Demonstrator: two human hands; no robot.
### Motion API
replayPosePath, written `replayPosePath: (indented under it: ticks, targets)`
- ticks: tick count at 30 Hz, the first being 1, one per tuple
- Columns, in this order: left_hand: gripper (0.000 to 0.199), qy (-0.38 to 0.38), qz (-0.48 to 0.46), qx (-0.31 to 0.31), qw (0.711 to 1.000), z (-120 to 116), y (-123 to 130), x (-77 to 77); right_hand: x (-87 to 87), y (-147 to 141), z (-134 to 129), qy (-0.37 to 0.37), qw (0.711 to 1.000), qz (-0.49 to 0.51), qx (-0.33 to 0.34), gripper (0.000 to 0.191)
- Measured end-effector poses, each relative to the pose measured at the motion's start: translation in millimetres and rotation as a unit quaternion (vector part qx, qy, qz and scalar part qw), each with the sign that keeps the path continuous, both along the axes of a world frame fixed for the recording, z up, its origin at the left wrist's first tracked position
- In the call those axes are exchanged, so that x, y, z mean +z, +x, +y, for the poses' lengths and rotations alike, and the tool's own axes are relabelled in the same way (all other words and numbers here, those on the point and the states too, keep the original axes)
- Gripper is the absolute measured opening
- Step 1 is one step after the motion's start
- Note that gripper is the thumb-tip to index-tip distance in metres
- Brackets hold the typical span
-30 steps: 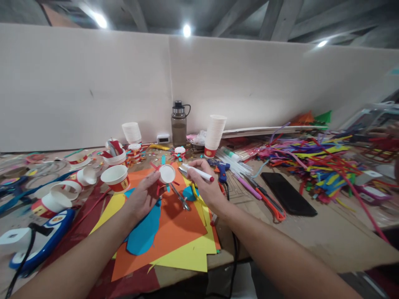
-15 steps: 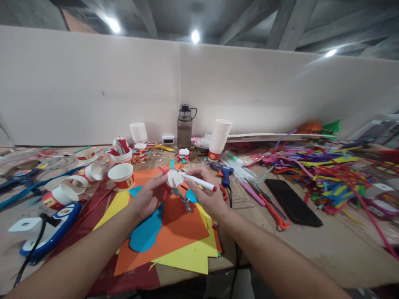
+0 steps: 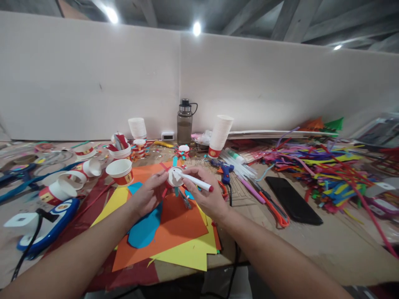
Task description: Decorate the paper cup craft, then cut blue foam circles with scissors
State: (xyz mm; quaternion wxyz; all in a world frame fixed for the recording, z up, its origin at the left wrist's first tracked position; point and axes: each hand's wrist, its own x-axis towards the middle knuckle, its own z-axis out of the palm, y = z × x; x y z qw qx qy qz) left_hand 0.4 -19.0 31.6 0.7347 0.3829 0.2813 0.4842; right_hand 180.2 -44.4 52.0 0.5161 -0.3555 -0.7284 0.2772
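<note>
A small cup piece [image 3: 175,177], white on its round face with red and blue strips around it, is grasped at its left edge by the fingers of the left hand [image 3: 152,192]. A white marker [image 3: 198,182] with a red end is gripped by the right hand [image 3: 207,197], its other end pointed at the white face; whether the face is touched by the tip cannot be made out at this blur. The cup piece is held above the orange paper [image 3: 174,243], which is laid over yellow paper [image 3: 187,255]. Blue paper [image 3: 145,230] is spread on the orange, partly covered by the left hand. A metal tool [image 3: 186,202] is seen just below the cup piece.

An open cup [image 3: 120,171] is set beyond the left hand. Farther back, a bottle [image 3: 184,126] is stood near the wall [image 3: 134,79], with a leaning stack of cups [image 3: 220,135] to its right. A blue glue gun [image 3: 227,171] is placed beyond the right hand, and a black phone [image 3: 293,201] is laid farther right, near heaped coloured strips [image 3: 336,178].
</note>
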Motion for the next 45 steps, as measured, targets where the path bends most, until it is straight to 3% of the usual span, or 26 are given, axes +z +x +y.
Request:
replayPosePath:
  ticks: [10, 22, 31, 38, 45]
  targets:
    - [0.028, 0.002, 0.004, 0.008, 1.000, -1, 1, 0.7, -0.6, -1, 0, 0.004, 1.000, 0.001, 0.002, 0.016]
    - [0.029, -0.003, -0.022, -0.013, 1.000, -1, -1, 2.6, -0.9, -2, 0, 0.060, 0.998, -0.031, -0.020, 0.014]
    - [0.032, 0.004, -0.021, 0.000, 1.000, 4, 0, -7.4, 0.0, -1, -1, 0.084, 0.995, -0.047, -0.029, 0.014]
    - [0.030, -0.010, -0.012, 0.029, 0.999, 0, 1, 0.7, 0.6, 1, -3, 0.085, 0.995, -0.027, -0.033, 0.017]
    - [0.024, 0.004, -0.046, 0.019, 0.999, 0, 2, 1.3, 1.4, 0, -3, 0.089, 0.994, -0.040, -0.040, 0.015]
